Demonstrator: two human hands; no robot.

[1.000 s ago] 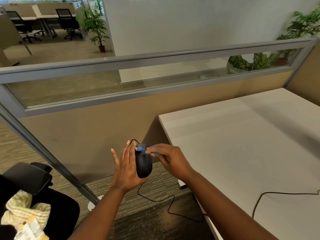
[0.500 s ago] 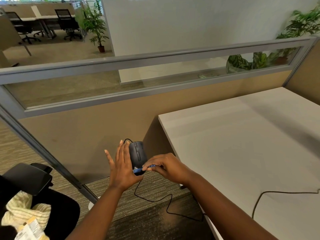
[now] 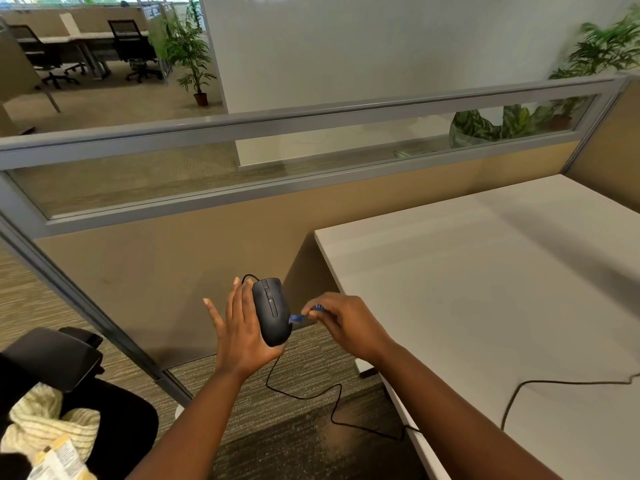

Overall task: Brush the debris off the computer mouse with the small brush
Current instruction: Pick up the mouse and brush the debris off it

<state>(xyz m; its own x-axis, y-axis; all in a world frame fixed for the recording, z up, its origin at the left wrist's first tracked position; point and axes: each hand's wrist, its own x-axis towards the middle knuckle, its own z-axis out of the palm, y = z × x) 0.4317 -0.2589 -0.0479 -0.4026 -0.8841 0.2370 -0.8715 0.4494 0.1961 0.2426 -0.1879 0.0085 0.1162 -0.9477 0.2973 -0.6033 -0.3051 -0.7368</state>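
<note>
The white rectangular desk top [image 3: 485, 306] fills the right of the head view, but the work is happening off it — just past its near-left corner, over the striped grey-brown carpet [image 3: 304, 368], in front of the tan fabric cubicle partition [image 3: 156, 271] with its grey-framed glass strip. A black office chair [image 3: 69, 393] with a cream striped cloth on its seat stands at the lower left, well apart from the hands.

The step in hand looks like the brushing itself, with the stroke now at the mouse's right flank. The left hand [image 3: 242, 337] carries the black, smooth plastic wired computer mouse [image 3: 272, 311] upright and button-side toward the camera; the fingers lie nearly straight along its left side and back, and the thumb is hidden behind the body, so it reads as a cradle more than a clench. The right hand [image 3: 341, 322] pinches the small blue brush [image 3: 300, 317] between curled fingertips, its tip touching the mouse's right edge near mid-height.

The mouse's thin black cable [image 3: 304, 396] leaves the top, drops below the hand in a slack loop and climbs over the desk's front edge. No debris can be made out on the shell; it is too small to tell.

Next, I judge, the brush wants short light flicks outward — away from the shell, toward the floor — then along the wheel groove and button seams, with the left hand turning the mouse to offer each face
</note>
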